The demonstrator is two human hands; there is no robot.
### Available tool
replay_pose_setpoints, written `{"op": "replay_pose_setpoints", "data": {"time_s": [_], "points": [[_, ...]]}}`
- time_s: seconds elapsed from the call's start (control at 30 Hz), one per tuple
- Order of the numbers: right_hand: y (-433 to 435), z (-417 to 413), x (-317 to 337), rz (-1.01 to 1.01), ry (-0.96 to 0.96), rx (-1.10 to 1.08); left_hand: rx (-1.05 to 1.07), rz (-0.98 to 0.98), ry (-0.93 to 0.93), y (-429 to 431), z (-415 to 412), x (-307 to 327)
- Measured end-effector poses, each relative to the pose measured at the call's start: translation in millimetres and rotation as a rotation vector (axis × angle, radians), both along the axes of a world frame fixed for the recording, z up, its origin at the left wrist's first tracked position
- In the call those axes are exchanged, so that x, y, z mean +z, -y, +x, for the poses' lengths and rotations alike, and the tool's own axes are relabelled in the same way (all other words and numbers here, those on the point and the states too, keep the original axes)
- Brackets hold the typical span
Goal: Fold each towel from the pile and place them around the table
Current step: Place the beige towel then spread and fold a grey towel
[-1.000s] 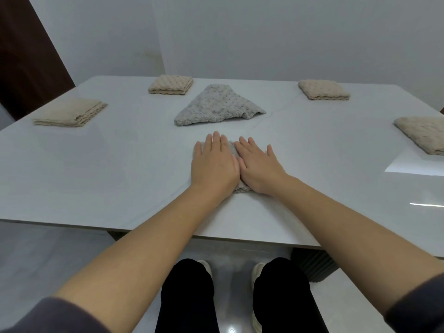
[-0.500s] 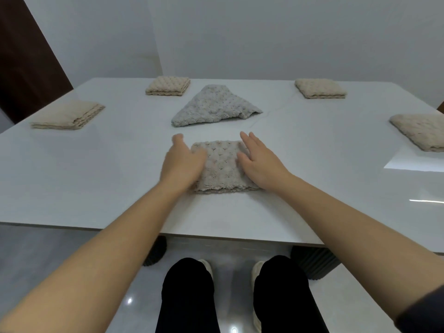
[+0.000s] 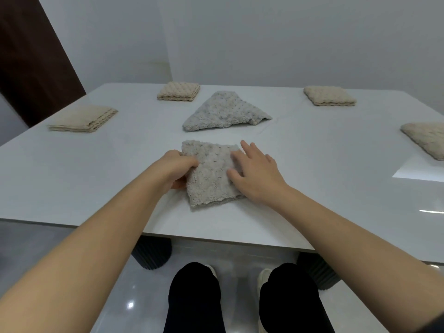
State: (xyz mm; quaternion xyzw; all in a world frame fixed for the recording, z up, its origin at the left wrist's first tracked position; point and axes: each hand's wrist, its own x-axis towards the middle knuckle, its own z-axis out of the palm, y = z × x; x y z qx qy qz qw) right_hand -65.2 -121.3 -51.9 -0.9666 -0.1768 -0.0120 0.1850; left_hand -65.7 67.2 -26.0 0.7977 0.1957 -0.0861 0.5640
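Parted from their side-by-side press, my left hand (image 3: 176,168) pinches the left edge of the folded towel (image 3: 209,179); my right hand (image 3: 257,174) lies flat on it. I'd support both sides while lifting.

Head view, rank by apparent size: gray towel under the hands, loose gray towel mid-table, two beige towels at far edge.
1. Folded gray towel, though it is nearest the camera.
2. Loose gray towel.
3. Far-left beige towel and far-right beige towel: alike, not ranked.

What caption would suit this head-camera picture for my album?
Left hand grips the folded grey towel, right hand rests on it; four folded beige towels lie around the white table.
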Motion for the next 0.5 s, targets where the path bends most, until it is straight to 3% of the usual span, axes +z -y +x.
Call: {"op": "replay_pose_setpoints", "data": {"time_s": [0.07, 0.3, 0.5], "points": [[-15.5, -2.0, -2.5, -0.026, -0.005, 0.131, 0.037, 0.08, 0.046, -20.6, -0.2, -3.4], [-89.5, -9.0, -9.3, -0.048, -0.023, 0.366, 0.1, 0.809, 0.049, -98.5, 0.2, -16.3], [-142.3, -13.1, -13.7, -0.038, 0.045, 0.46, 0.09, 1.068, 0.068, -155.3, -6.9, -24.5]]}}
